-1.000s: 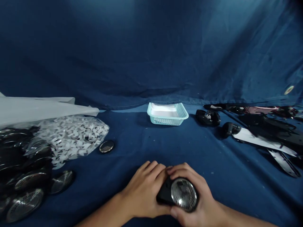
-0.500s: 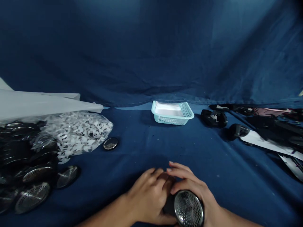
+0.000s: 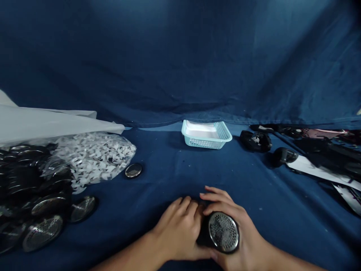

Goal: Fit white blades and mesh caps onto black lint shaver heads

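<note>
At the lower middle, both my hands are closed around a black part with an oval metal grille (image 3: 223, 232) on its end. The grille is full of small holes and faces up toward me. My left hand (image 3: 179, 230) grips the black body from the left, which hides most of it. My right hand (image 3: 244, 229) curls around the grille end, its thumb below and its fingers over the top. A single loose grille cap (image 3: 133, 171) lies on the blue cloth ahead of my left hand.
On the left are a pile of black grille caps (image 3: 43, 231) and a clear bag of small white pieces (image 3: 103, 156). A light blue basket (image 3: 207, 143) holding white sheets stands at the back. Black parts (image 3: 255, 141) and several long pieces lie along the right.
The grille part has shifted slightly up and turned a little in my hands. My right hand's fingers have moved slightly farther from me. Both hands keep their hold.
</note>
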Demonstrator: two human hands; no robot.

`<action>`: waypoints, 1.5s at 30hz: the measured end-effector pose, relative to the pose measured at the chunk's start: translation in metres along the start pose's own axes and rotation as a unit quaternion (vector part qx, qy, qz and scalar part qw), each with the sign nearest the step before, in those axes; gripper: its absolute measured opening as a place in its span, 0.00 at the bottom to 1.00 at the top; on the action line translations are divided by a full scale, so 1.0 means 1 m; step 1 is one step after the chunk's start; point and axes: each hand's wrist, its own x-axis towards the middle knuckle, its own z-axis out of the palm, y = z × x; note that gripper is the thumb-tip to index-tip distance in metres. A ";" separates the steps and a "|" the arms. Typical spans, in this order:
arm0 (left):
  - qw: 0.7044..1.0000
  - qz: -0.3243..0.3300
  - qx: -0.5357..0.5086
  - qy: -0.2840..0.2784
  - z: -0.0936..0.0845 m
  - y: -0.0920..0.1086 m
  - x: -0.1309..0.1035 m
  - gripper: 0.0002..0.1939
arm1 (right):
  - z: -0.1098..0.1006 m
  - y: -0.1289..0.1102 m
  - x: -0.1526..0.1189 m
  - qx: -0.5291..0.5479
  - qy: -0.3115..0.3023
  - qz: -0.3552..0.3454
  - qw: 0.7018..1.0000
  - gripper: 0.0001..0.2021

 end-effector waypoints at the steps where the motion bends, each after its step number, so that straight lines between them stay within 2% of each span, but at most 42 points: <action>1: 1.000 -0.014 0.011 -0.003 0.000 0.001 -0.001 0.38 | 0.001 0.001 0.000 -0.010 0.012 0.006 1.000 0.31; 4: 0.999 -0.047 0.022 -0.018 -0.001 0.005 -0.002 0.34 | 0.004 0.005 -0.001 -0.038 0.029 0.020 0.999 0.32; 7: 0.997 -0.063 0.019 -0.031 -0.004 0.006 -0.001 0.34 | 0.005 0.009 -0.002 -0.053 0.040 0.013 0.998 0.31; 11: 0.996 -0.085 0.012 -0.001 -0.006 0.004 0.000 0.37 | 0.001 0.014 -0.001 -0.091 0.049 -0.012 0.995 0.28; 16: 0.990 -0.088 -0.061 0.087 -0.013 -0.005 0.003 0.43 | -0.008 0.019 0.004 -0.118 0.047 0.083 0.988 0.16; 19: 0.981 -0.075 -0.127 0.128 -0.020 -0.011 0.005 0.40 | -0.011 0.023 0.004 -0.065 0.059 0.133 0.987 0.17; 21: 0.973 -0.083 -0.159 0.142 -0.023 -0.015 0.006 0.36 | -0.012 0.028 0.002 -0.032 0.106 0.170 0.979 0.19; 23: 0.964 -0.110 -0.183 0.157 -0.024 -0.020 0.006 0.32 | -0.014 0.033 0.001 0.008 0.143 0.202 0.969 0.21; 25: 0.952 -0.149 -0.210 0.166 -0.023 -0.024 0.005 0.27 | -0.017 0.035 0.001 0.067 0.135 0.221 0.964 0.24; 28: 0.931 -0.212 -0.251 0.157 -0.020 -0.029 0.006 0.18 | -0.020 0.033 0.003 0.111 0.112 0.221 0.963 0.25; 33: 0.914 -0.254 -0.283 0.141 -0.022 -0.030 0.009 0.12 | -0.018 0.025 0.006 0.050 0.111 0.185 0.975 0.23; 38: 0.914 -0.258 -0.297 0.098 -0.025 -0.032 0.010 0.16 | -0.017 0.031 0.006 -0.001 0.135 0.172 0.976 0.20; 42: 0.918 -0.239 -0.313 0.052 -0.023 -0.038 0.007 0.25 | -0.021 0.037 0.008 -0.039 0.153 0.147 0.976 0.17; 45: 0.915 -0.248 -0.313 0.050 -0.019 -0.040 0.006 0.29 | -0.023 0.038 0.010 -0.066 0.165 0.113 0.978 0.15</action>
